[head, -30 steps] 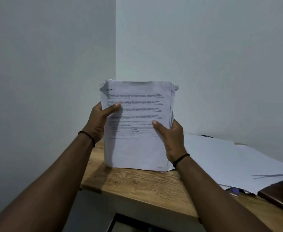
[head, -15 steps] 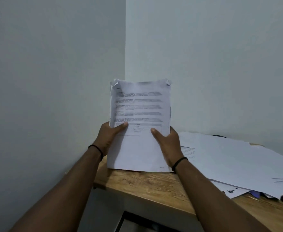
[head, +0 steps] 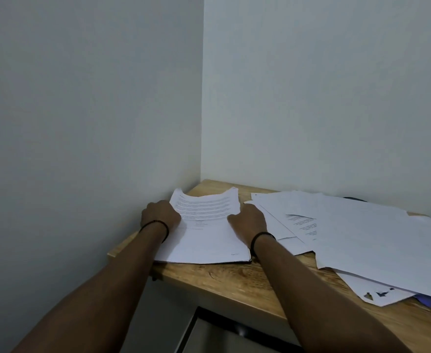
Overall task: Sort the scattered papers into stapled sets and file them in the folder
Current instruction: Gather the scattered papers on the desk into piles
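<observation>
Item: paper stack [head: 204, 233], printed side up, lying flat on the wooden desk [head: 234, 278] in the wall corner, far edge curling upward. We grip its left edge with our left hand [head: 159, 215] and its right edge with our right hand [head: 250, 222], fingers curled over the sheets. Item: scattered papers [head: 349, 238], loose and overlapping, just beside the stack to the right.

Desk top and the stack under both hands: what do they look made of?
Desk top: wood or wood-look laminate, matte, with visible grain and knots; which one is unclear. Stack: thin white printed paper, matte, its far corners curling up.
</observation>
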